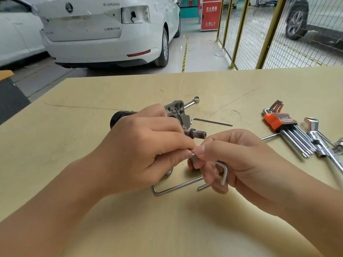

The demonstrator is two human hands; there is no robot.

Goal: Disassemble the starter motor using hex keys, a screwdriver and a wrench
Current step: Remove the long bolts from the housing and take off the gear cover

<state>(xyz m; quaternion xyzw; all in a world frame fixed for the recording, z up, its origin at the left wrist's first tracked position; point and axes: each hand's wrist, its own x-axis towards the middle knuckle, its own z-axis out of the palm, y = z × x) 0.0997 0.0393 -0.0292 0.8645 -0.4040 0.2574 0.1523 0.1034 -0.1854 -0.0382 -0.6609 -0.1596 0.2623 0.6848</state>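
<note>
Workbench (241, 86) | left hand (141, 145) pinches part | right hand (237, 160) grips hex key (223, 171)

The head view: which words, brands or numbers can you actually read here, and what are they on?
"火警110": red cabinet, low on its front.
"灭火器箱", roughly: same cabinet, higher up; blurred.
White car boot: round badge and lettering, too blurred to read.
Orange hex key holder: print too small.

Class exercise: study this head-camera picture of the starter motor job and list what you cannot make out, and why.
- Small part pinched between the left hand and right hand: head view, fingertips cover it.
- Starter motor middle: left hand hides it.
- Orange-ended tool: only its tip shows between the hands.
- Long chrome wrench: cut off by the right edge.
- Hex key set size marks: too small.
</note>
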